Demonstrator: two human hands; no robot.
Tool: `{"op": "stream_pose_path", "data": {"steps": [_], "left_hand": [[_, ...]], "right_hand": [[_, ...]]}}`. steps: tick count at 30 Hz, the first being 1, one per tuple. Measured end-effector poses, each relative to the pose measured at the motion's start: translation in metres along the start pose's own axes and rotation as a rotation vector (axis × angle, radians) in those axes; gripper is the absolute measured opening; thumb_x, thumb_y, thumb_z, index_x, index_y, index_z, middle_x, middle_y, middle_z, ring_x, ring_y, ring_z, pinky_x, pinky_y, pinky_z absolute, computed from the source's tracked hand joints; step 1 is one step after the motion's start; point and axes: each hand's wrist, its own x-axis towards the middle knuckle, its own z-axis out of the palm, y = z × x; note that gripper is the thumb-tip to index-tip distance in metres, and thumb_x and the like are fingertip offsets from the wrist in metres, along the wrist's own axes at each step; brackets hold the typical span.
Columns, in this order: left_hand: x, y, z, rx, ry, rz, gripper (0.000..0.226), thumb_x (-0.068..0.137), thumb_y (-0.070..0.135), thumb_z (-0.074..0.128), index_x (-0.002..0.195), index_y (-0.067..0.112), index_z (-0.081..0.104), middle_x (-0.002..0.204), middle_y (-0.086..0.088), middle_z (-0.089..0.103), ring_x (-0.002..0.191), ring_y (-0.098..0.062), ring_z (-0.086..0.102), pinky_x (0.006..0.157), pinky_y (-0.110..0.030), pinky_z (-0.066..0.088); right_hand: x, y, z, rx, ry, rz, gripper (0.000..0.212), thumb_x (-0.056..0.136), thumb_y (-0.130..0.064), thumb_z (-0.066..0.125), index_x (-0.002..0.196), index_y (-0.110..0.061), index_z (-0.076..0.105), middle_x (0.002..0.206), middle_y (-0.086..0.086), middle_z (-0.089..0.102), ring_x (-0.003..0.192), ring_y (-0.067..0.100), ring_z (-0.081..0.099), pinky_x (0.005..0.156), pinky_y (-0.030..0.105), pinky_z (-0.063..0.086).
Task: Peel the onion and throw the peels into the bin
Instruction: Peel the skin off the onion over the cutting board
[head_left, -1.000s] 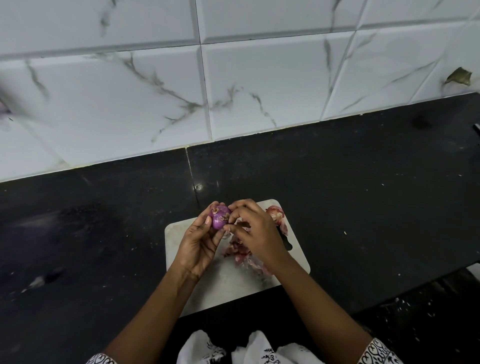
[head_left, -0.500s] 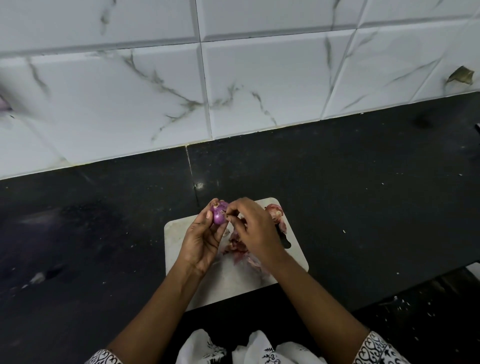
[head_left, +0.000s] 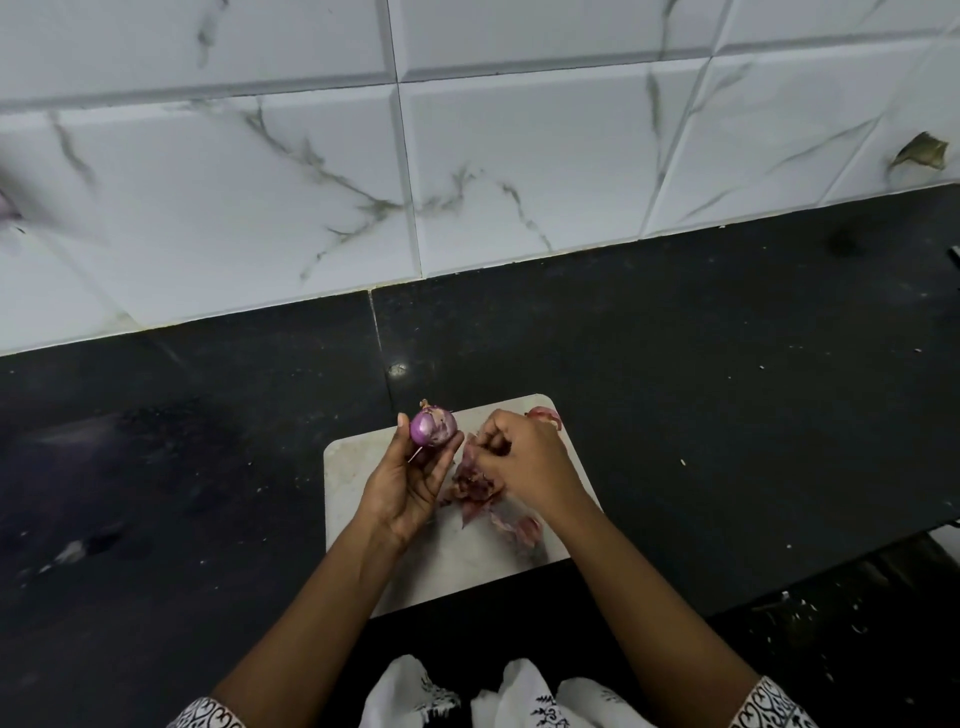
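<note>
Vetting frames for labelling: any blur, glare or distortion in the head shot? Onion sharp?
Head view: onion and left hand holding it are sharp, as is the right hand pinching peels. Head view: small glare spot on the black counter, a smear on the wall tiles at far left, tile joints bowed by the wide lens, light dim.

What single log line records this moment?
left hand holds onion | right hand pinches peel | peels on board | bin unseen
</note>
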Motion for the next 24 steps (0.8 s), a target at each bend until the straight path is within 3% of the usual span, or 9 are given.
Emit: {"op": "stream_pose_path", "data": {"steps": [3,6,10,17,20,24], "left_hand": [[0.001,0.0,0.0,0.077,0.039,-0.05,0.046,0.092,0.043,0.05,0.101,0.0,0.063,0.082,-0.015,0.074,0.07,-0.019,0.073,0.061,-0.025,0.059],[0.0,-0.001,0.0,0.124,0.06,-0.099,0.053,0.09,0.047,0.05,0.102,-0.002,0.063,0.078,-0.016,0.074,0.063,-0.017,0.072,0.058,-0.023,0.058],[-0.001,0.001,0.0,0.253,0.082,-0.136,0.056,0.085,0.053,0.055,0.096,-0.001,0.066,0.075,-0.014,0.073,0.054,-0.014,0.069,0.053,-0.021,0.057],[-0.008,0.006,0.012,0.619,0.152,-0.056,0.052,0.091,0.054,0.046,0.084,0.007,0.065,0.048,-0.006,0.061,0.037,-0.011,0.056,0.039,-0.017,0.046],[-0.008,0.01,0.011,0.751,0.184,0.012,0.054,0.092,0.056,0.042,0.081,0.009,0.066,0.05,-0.006,0.06,0.039,-0.012,0.052,0.042,-0.019,0.043],[-0.012,0.013,0.011,0.837,0.167,0.049,0.055,0.093,0.058,0.038,0.082,0.011,0.065,0.049,-0.005,0.06,0.039,-0.011,0.05,0.04,-0.017,0.042]], "right_hand": [[0.002,-0.001,-0.004,0.0,-0.074,0.013,0.035,0.075,-0.006,0.068,0.105,-0.022,0.058,0.089,-0.01,0.061,0.075,0.005,0.064,0.071,0.026,0.053],[0.003,-0.007,-0.01,0.08,-0.018,-0.11,0.034,0.078,-0.005,0.067,0.107,-0.022,0.06,0.093,-0.009,0.062,0.078,0.0,0.062,0.072,0.016,0.05],[0.006,-0.012,-0.015,0.018,-0.186,-0.321,0.042,0.081,-0.013,0.069,0.119,-0.024,0.056,0.117,-0.007,0.054,0.105,0.005,0.055,0.081,0.023,0.052],[0.011,-0.019,-0.02,0.047,-0.259,-0.384,0.032,0.079,-0.021,0.073,0.108,-0.015,0.06,0.107,-0.009,0.049,0.093,0.001,0.055,0.072,0.017,0.052],[0.012,-0.019,-0.02,0.056,-0.292,-0.354,0.037,0.076,-0.018,0.075,0.108,-0.015,0.058,0.106,-0.012,0.047,0.095,-0.003,0.053,0.075,0.021,0.053],[0.012,-0.019,-0.017,0.095,-0.278,-0.333,0.039,0.073,-0.018,0.078,0.106,-0.015,0.058,0.105,-0.01,0.05,0.093,0.003,0.055,0.072,0.026,0.056]]}}
